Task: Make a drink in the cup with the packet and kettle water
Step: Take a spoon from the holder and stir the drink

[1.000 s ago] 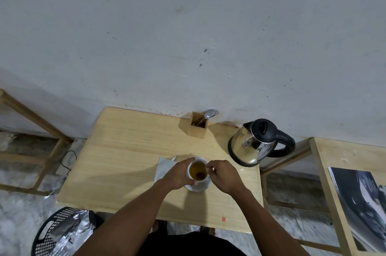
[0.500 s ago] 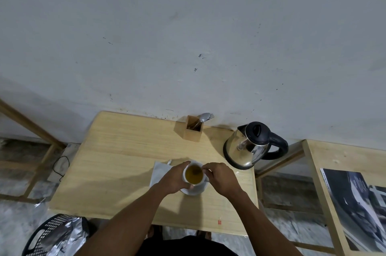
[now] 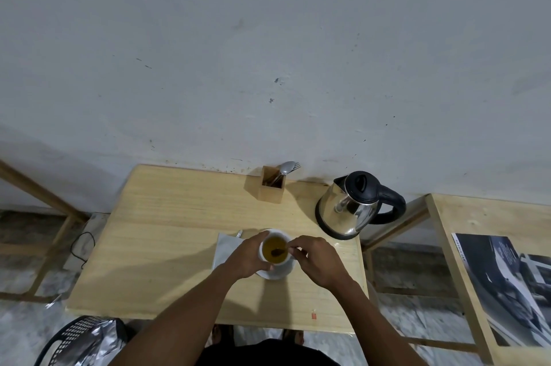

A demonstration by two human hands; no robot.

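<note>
- Grey wall backs a wooden table point(image 3: 167, 234); the cup point(image 3: 275, 249) stands on a saucer point(image 3: 278, 271) near its front edge.
- Left hand point(image 3: 247, 258) wraps the cup's side; right hand point(image 3: 316, 261) pinches a thin stirrer point(image 3: 278, 250) dipped in the amber drink.
- Kettle point(image 3: 351, 210) stands behind-right of the cup, a pale packet point(image 3: 226, 248) just left.
- Step looks like stirring; next, lift the stirrer out without dripping.

Open tabletop to the left, crowded on the right

The table point(image 3: 155, 234) lies bare left of the napkin point(image 3: 225, 248); both hands close around the cup point(image 3: 275, 249), while the kettle point(image 3: 351, 210) and wooden cutlery holder point(image 3: 269, 191) block the far right edge.
</note>
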